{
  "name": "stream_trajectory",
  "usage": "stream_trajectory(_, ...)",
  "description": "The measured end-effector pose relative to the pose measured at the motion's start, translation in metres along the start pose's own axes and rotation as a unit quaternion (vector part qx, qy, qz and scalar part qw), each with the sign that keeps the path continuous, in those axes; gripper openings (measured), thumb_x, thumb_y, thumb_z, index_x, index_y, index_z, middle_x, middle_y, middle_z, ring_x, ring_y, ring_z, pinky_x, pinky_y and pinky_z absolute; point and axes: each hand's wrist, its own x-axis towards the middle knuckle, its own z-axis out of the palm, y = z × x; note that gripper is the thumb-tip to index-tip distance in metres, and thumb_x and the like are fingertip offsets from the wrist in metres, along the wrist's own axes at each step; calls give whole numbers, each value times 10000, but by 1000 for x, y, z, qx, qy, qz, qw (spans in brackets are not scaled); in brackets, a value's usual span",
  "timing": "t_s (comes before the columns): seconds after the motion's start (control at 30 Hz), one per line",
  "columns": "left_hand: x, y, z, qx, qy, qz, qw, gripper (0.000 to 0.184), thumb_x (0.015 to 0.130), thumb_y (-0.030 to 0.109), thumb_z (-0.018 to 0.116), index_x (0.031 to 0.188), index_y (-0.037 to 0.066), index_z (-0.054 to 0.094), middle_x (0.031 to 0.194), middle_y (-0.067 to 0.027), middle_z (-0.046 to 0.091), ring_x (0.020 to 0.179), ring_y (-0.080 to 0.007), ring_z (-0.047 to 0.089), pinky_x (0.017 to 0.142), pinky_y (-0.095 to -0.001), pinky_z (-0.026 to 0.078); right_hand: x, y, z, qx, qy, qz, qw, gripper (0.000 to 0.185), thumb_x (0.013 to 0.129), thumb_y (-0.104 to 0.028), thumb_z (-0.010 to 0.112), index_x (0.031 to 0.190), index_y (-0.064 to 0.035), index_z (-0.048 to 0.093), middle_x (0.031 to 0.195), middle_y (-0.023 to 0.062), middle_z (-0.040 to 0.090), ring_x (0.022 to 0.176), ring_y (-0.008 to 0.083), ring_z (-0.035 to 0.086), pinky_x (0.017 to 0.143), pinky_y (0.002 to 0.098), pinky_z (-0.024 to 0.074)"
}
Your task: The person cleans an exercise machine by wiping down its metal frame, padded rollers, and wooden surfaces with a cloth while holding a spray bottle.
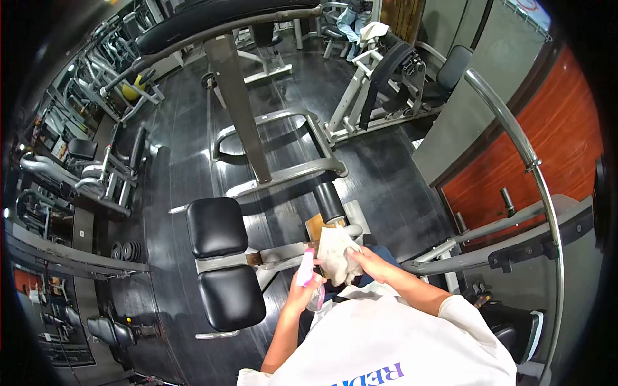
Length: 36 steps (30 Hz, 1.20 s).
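In the head view my left hand (302,291) is wrapped round a spray bottle (306,265) with a pink and white trigger head and a clear body. Close beside it, a crumpled off-white cloth (336,254) hangs from my right hand (372,262), whose fingers grip its right side. The cloth lies in front of a grey machine bar and partly hides it. Just beyond the cloth is a black foam roller pad (329,202). A bench with two black padded cushions (217,226) stands to the left of my hands.
A grey machine frame (238,109) rises ahead. To the right are a curved chrome rail (544,180) and a red wood panel (553,122). More gym machines line the left wall, with a yellow ball (133,88). A person's legs (351,27) show at the far back.
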Motion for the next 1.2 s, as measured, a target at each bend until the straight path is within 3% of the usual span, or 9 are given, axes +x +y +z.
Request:
stream_trajectory(0.07,-4,-2,3,-94,-20,-26,995,764,892,326,693,1481,21,313,1285,-105,509,857,-202,653,778,-355,539,-8,-6,12,6,-49,15,999,531,1029,-347,469,1447,-24,415,1361,86,534,1223,176,511,1022,323,408)
stream_trajectory(0.23,-12,13,9,-147,-25,-33,988,611,909,252,669,1409,19,406,1146,-88,593,853,-162,643,767,-336,529,-26,-34,32,-109,-36,-30,993,496,1024,-352,496,1375,-1,493,1263,82,596,1131,162,549,973,323,438)
stream_trajectory(0.33,-17,15,7,-15,48,-47,998,402,882,152,688,1248,20,588,825,13,608,750,-85,577,714,-264,495,-36,-54,40,-297,10,-53,953,425,971,-284,581,1293,-7,564,1095,110,648,1000,207,598,887,326,477)
stream_trajectory(0.43,-19,17,6,-54,57,-80,994,404,884,132,679,1257,15,579,845,13,606,761,-80,578,710,-256,498,-46,-49,43,-413,69,-85,904,458,908,-250,649,1309,-50,555,1029,154,630,917,255,614,836,330,505)
stream_trajectory(0.63,-9,36,16,73,-122,-15,990,452,862,208,738,1254,28,602,1101,-47,651,1001,-144,611,904,-308,490,-79,-51,47,-514,78,-279,807,834,792,-381,749,1472,-73,379,1399,211,492,1262,387,498,1054,459,398)
stream_trajectory(0.77,-7,59,35,66,-257,-38,963,535,848,276,769,1291,37,588,1108,-83,659,1026,-158,604,912,-335,482,-87,-30,49,-377,-34,-176,909,713,800,-313,766,1410,-78,482,1468,180,458,1295,336,503,1080,420,396)
stream_trajectory(1.0,-17,61,48,133,-278,-24,951,577,830,355,775,1258,11,598,998,-99,681,944,-161,619,855,-329,494,-110,-23,43,-284,-87,-61,953,734,781,-215,723,1447,-95,439,1446,224,466,1339,302,472,1090,397,383)
stream_trajectory(1.1,-26,54,45,186,-296,-48,936,608,839,341,771,1299,-2,569,1053,-105,670,939,-150,617,845,-307,495,-114,-6,34,-451,29,-220,864,838,730,-182,702,1495,-108,368,1492,251,387,1405,356,359,1130,448,319)
stream_trajectory(1.2,-47,59,42,-35,-207,-77,975,776,861,269,748,1491,35,360,1285,-128,579,838,-132,631,784,-301,512,-116,-10,35,-426,67,-247,868,835,698,-189,700,1468,-97,392,1515,215,335,1411,398,295,1141,481,286)
